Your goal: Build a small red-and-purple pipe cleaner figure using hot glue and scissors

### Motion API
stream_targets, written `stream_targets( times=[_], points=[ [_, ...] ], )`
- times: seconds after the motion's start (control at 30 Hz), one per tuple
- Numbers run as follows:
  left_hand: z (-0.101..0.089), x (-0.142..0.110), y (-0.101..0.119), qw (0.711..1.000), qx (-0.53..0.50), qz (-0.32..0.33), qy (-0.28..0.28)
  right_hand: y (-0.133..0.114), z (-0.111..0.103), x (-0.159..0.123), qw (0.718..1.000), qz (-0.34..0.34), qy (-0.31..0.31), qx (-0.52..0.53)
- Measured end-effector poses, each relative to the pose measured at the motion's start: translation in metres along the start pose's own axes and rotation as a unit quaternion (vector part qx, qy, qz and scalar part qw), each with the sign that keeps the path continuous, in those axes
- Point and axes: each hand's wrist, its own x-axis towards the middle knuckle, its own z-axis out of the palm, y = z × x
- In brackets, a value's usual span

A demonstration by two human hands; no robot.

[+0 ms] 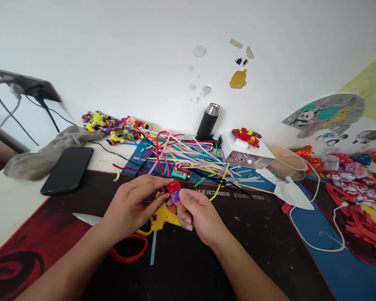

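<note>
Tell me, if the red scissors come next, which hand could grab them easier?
Probably the left hand: the scissors' red handle lies near its wrist. The right hand is farther away and pinches the small red-and-purple piece, though the left seems to touch it too.

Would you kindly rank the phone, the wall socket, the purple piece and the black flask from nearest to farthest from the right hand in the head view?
From the right hand:
1. Purple piece, pinched in its fingers.
2. Black flask, ahead, near the wall.
3. Phone, off to the left.
4. Wall socket, far left.
</note>
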Motion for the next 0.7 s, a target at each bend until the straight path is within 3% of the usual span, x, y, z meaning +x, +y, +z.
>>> stream_targets(
  times=[0.7],
  points=[
    [0.0027, -0.0019, 0.0013, 1.000, 0.012, -0.006, -0.001, -0.0011, 0.0010, -0.0001, 1.000, 0.026, -0.003, -0.001]
  ],
)
